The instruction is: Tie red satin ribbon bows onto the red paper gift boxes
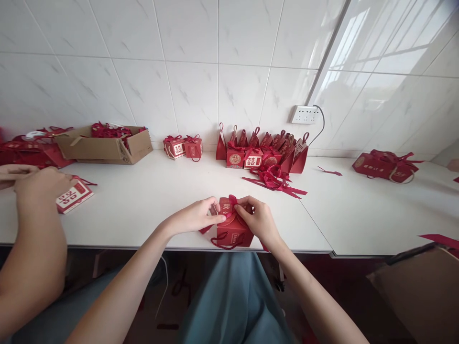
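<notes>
A small red gift box [231,230] stands at the near edge of the white table [150,200], with a red ribbon [229,203] across its top. My left hand [197,215] pinches the ribbon on the box's left side. My right hand [256,217] pinches the ribbon on the right side. Both hands rest against the top of the box. A red cord handle hangs down the box's front.
Loose red ribbons [274,181] lie beyond the box, before a row of open red boxes [261,150]. Two finished boxes [182,147] and a cardboard carton [103,143] stand further left. A co-worker's hand [39,184] holds a flat box [73,197] at left. Flat boxes [385,165] lie at right.
</notes>
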The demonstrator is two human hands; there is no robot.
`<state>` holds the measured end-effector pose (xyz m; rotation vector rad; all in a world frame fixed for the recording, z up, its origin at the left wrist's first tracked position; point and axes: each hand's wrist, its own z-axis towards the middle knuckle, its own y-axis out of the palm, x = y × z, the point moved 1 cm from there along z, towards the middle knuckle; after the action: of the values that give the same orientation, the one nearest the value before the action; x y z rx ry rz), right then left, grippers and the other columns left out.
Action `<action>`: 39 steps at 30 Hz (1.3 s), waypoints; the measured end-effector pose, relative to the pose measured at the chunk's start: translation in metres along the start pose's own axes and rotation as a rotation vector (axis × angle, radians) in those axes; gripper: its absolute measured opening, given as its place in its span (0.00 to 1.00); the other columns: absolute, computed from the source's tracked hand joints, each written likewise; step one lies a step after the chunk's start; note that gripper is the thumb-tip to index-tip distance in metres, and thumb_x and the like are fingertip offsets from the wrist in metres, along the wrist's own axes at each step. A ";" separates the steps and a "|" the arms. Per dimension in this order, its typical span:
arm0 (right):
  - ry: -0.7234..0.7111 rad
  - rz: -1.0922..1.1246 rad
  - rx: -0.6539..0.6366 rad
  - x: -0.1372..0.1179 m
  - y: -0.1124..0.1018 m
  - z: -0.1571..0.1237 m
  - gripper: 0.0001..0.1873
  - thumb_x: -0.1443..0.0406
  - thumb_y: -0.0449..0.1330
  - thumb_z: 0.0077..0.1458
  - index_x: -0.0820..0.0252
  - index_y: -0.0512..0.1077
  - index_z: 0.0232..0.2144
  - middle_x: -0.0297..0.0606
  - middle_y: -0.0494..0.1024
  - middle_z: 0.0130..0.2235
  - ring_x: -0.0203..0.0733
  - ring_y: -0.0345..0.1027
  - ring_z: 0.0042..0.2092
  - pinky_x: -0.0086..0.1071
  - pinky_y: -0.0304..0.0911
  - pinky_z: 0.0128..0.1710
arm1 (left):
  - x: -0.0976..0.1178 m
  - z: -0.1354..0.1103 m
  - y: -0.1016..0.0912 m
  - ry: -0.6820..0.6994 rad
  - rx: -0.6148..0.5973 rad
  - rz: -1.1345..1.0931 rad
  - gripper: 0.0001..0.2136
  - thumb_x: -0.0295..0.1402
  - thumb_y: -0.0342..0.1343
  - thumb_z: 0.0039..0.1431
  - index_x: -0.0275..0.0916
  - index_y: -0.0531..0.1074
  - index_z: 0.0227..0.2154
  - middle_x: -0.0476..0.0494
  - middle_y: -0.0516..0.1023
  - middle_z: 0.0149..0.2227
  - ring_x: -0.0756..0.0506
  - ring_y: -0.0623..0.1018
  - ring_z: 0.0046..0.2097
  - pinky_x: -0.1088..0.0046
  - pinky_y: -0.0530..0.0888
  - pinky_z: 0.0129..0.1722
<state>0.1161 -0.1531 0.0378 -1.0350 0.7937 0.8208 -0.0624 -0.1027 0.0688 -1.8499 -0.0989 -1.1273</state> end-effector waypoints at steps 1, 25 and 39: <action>-0.001 -0.005 -0.002 0.000 0.000 0.000 0.09 0.60 0.55 0.50 0.60 0.72 0.28 0.32 0.71 0.22 0.35 0.60 0.24 0.29 0.58 0.26 | -0.001 -0.001 -0.001 -0.014 -0.023 -0.012 0.15 0.46 0.52 0.53 0.40 0.64 0.33 0.50 0.72 0.29 0.50 0.70 0.26 0.75 0.64 0.24; -0.031 0.016 0.002 -0.001 0.001 0.000 0.09 0.62 0.55 0.49 0.59 0.74 0.29 0.33 0.74 0.24 0.35 0.62 0.25 0.29 0.59 0.27 | 0.050 0.014 -0.024 0.304 0.116 0.280 0.12 0.31 0.46 0.55 0.43 0.76 0.33 0.46 0.73 0.38 0.47 0.73 0.32 0.74 0.70 0.31; -0.037 0.085 -0.021 0.000 0.002 0.000 0.09 0.62 0.54 0.51 0.59 0.73 0.30 0.32 0.71 0.25 0.34 0.58 0.25 0.29 0.57 0.28 | 0.068 0.023 -0.030 0.449 0.037 0.247 0.11 0.26 0.46 0.53 0.41 0.75 0.29 0.48 0.75 0.35 0.48 0.74 0.36 0.74 0.69 0.37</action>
<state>0.1145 -0.1527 0.0365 -1.0069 0.8031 0.9200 -0.0229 -0.0944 0.1356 -1.4884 0.3543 -1.3217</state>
